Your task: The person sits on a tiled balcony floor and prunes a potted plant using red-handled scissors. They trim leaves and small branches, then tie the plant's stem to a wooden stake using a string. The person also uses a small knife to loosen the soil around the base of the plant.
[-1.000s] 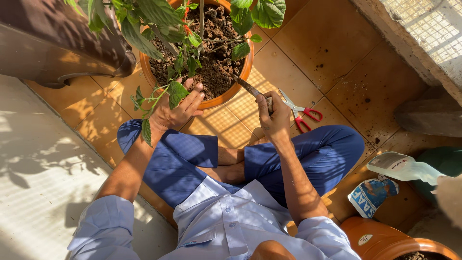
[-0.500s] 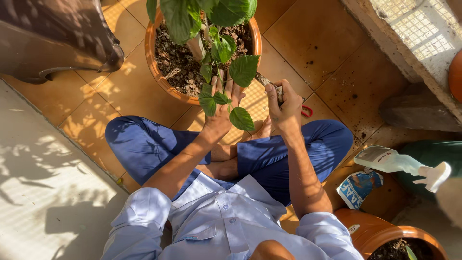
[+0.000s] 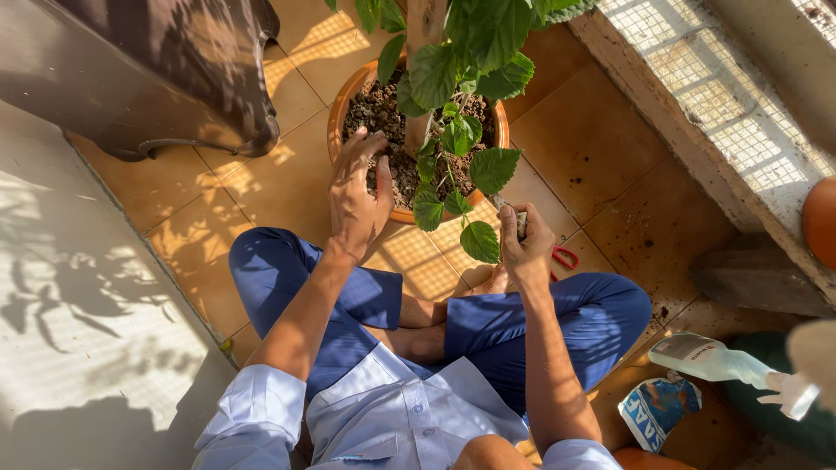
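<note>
I sit cross-legged in front of a terracotta pot (image 3: pixel 336 130) filled with dark soil, from which grows a plant (image 3: pixel 453 61) with broad green leaves. My left hand (image 3: pixel 357 196) rests over the pot's near rim, its fingers spread on the soil. My right hand (image 3: pixel 527 244) is closed around a small metal tool (image 3: pixel 508 207) that points toward the pot's right rim, just below a hanging leaf. Red-handled scissors (image 3: pixel 566 258) lie on the tile behind my right hand, mostly hidden.
A dark container (image 3: pixel 157 78) stands at the upper left. A spray bottle (image 3: pixel 714 357) and a crumpled blue bag (image 3: pixel 657 405) lie at the lower right. A block (image 3: pixel 758 278) and an orange pot (image 3: pixel 820 218) sit by the wire-mesh ledge on the right.
My left hand let go of the leafy stem and moved onto the soil at the pot's near rim. My right hand kept the tool near the pot. The view shifted toward the pot.
</note>
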